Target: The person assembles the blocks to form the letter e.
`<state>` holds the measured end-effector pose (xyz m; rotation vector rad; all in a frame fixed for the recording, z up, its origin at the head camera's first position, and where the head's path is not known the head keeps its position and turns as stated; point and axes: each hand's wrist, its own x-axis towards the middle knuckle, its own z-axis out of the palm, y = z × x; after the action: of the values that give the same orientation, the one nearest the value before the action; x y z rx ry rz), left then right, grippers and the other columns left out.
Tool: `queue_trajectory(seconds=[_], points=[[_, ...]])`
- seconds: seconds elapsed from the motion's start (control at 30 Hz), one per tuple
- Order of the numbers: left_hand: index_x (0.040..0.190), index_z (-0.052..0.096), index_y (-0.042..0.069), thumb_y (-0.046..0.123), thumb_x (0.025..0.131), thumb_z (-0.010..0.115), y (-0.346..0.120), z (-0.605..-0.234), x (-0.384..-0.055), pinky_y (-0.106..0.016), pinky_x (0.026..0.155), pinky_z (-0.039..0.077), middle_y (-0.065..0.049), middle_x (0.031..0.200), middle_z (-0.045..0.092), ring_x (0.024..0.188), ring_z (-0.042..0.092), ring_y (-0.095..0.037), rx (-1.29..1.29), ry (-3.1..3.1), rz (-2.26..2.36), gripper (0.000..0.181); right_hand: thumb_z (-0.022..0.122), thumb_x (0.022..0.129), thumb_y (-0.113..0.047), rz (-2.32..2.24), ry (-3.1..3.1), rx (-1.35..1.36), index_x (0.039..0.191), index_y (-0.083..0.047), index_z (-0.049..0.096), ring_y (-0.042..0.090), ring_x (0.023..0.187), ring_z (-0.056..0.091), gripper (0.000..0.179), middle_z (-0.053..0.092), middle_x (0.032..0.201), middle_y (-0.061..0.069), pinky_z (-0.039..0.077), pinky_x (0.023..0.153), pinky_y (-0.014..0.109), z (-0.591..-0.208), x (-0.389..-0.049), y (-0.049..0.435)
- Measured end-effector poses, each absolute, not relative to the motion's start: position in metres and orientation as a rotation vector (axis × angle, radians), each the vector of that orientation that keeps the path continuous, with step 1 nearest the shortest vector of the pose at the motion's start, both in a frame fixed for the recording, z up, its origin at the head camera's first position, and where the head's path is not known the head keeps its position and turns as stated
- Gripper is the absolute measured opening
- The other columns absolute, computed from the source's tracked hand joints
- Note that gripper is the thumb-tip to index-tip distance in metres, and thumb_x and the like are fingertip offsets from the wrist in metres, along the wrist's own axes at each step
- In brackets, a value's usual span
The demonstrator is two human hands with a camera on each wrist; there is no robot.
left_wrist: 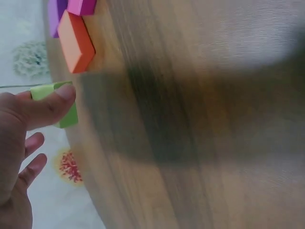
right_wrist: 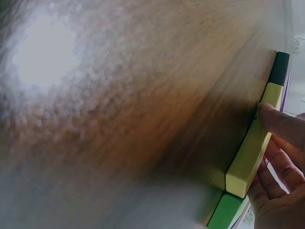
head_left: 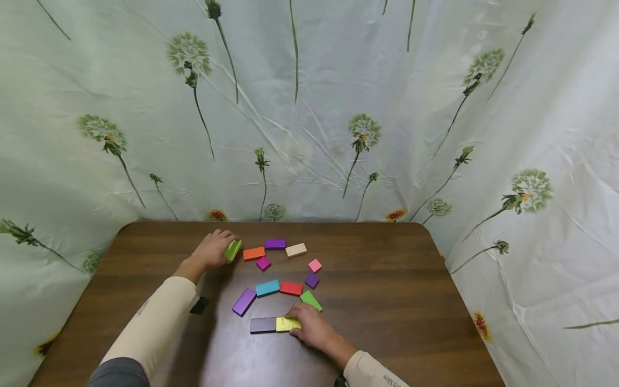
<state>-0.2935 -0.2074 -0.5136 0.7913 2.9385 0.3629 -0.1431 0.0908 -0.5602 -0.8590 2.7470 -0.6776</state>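
At the table's far left, my left hand [head_left: 214,249] pinches a light green block [head_left: 233,250] between thumb and fingers. In the left wrist view the thumb lies across that green block [left_wrist: 69,112], just short of an orange block [left_wrist: 76,43]. Nearer the front, my right hand [head_left: 313,327] grips a yellow block [head_left: 284,324], its thumb on the front side. The yellow block's left end meets a dark grey block [head_left: 263,325]. A brighter green block [head_left: 311,300] lies just behind the right hand; it also shows past the yellow block's near end in the right wrist view.
Behind the right hand, a purple block [head_left: 244,302], a blue one [head_left: 268,288] and a red one [head_left: 292,288] form a curve. Farther back lie a violet block [head_left: 275,244], a beige one [head_left: 296,250] and several small cubes. A floral curtain [head_left: 309,134] hangs behind the wooden table [head_left: 387,301].
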Motion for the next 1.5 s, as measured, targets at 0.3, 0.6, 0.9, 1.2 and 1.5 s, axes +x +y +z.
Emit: queue_trajectory(seconds=[0.3,0.6,0.9,1.2,1.5], points=[[0.122,0.058,-0.001,0.017,0.068,0.085,-0.214,-0.507,-0.233,-0.059,0.092,0.041,-0.02,0.118,0.058,0.109,0.051,-0.039,0.894,2.912,0.45,0.063,0.079,0.078,-0.012,-0.7,2.745,-0.823,0.106,-0.004,0.073,0.012,0.093,0.059,0.029,0.066,0.097,-0.001,0.048,0.085,0.027,-0.564,-0.145,0.093],[0.115,0.061,0.004,0.021,0.065,0.087,-0.216,-0.52,-0.177,-0.054,0.088,0.043,-0.011,0.111,0.06,0.102,0.053,-0.031,0.842,2.879,0.536,0.059,0.079,0.079,-0.013,-0.695,2.744,-0.817,0.105,-0.004,0.073,0.012,0.09,0.058,0.029,0.065,0.096,0.0,0.049,0.082,0.027,-0.562,-0.143,0.09],[0.11,0.063,0.004,0.023,0.063,0.087,-0.216,-0.54,-0.142,-0.049,0.085,0.045,-0.008,0.105,0.06,0.098,0.054,-0.029,0.924,2.919,0.647,0.056,0.078,0.08,-0.014,-0.678,2.733,-0.809,0.108,-0.004,0.072,0.013,0.091,0.059,0.031,0.064,0.097,0.0,0.049,0.083,0.027,-0.56,-0.143,0.089],[0.106,0.064,0.006,0.027,0.059,0.089,-0.213,-0.551,-0.131,-0.043,0.081,0.045,-0.004,0.1,0.059,0.094,0.053,-0.024,0.934,2.936,0.668,0.057,0.078,0.08,-0.014,-0.681,2.733,-0.793,0.108,-0.004,0.072,0.013,0.091,0.059,0.031,0.064,0.097,0.0,0.049,0.084,0.028,-0.559,-0.144,0.088],[0.111,0.064,0.006,0.032,0.062,0.089,-0.211,-0.556,-0.123,-0.048,0.084,0.045,-0.005,0.107,0.058,0.098,0.052,-0.026,0.848,2.886,0.666,0.061,0.078,0.08,-0.015,-0.684,2.715,-0.776,0.109,-0.005,0.072,0.011,0.091,0.058,0.031,0.064,0.097,-0.001,0.049,0.083,0.027,-0.558,-0.142,0.087]])
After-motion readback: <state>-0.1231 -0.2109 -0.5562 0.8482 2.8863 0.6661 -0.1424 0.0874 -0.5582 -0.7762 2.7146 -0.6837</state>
